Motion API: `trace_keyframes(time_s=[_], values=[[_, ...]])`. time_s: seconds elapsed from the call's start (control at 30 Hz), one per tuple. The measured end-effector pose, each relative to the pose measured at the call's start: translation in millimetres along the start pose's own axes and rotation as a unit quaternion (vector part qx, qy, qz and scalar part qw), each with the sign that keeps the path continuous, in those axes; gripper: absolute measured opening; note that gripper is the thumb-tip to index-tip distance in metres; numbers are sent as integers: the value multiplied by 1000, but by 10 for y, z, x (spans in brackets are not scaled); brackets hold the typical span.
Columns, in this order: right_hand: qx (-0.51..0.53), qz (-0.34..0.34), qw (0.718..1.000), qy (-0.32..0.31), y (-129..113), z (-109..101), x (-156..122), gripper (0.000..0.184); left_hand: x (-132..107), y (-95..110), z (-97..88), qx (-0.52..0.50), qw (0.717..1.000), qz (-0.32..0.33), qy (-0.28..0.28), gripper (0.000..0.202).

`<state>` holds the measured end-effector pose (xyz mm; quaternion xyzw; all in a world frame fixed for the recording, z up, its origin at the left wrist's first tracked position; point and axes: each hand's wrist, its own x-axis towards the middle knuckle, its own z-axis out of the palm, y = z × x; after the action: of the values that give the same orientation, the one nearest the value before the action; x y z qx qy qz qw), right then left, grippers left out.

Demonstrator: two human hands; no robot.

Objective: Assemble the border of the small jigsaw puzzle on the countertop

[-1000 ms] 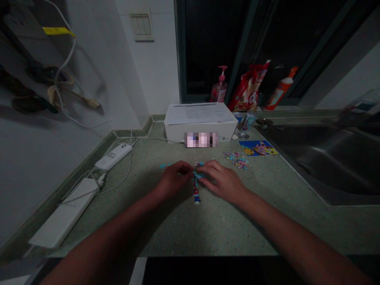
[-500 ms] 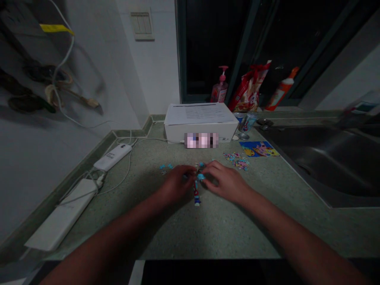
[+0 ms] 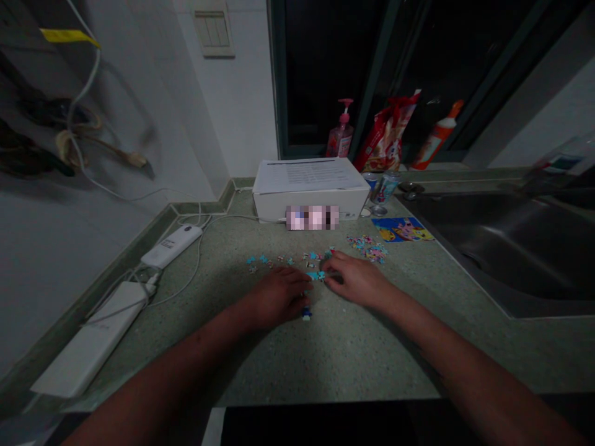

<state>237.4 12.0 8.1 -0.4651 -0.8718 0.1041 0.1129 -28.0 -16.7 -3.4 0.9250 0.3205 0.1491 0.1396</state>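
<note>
My left hand (image 3: 277,295) lies palm down on the green speckled counter (image 3: 353,353), fingers curled over a short strip of joined puzzle pieces; only the strip's lower end (image 3: 306,314) shows below the hand. My right hand (image 3: 356,280) rests beside it, fingertips pinched at a small cyan puzzle piece (image 3: 317,275) between the two hands. Several loose cyan and pink pieces (image 3: 279,259) lie scattered just beyond my fingers. What the left fingers grip is hidden.
A heap of colourful puzzle pieces (image 3: 369,246) and a cartoon picture card (image 3: 402,228) lie right of centre. Behind stands a white box (image 3: 310,189). Power strips (image 3: 171,246) with cables run along the left wall. A steel sink (image 3: 506,241) fills the right side.
My left hand has slid down and towards me, covering most of the joined strip. My right hand has stayed near the cyan piece. More scattered pieces show beyond my fingers.
</note>
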Motion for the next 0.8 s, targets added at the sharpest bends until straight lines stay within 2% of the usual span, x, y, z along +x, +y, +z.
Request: trace_keyframes(time_s=[0.17,0.8], values=[[-1,-7,1000,-8,-10,23,3,13,2,2,0,4,1000,3,2,23],[-12,7,1000,-19,-116,43,23,21,5,19,-20,17,1000,-1,-9,22]])
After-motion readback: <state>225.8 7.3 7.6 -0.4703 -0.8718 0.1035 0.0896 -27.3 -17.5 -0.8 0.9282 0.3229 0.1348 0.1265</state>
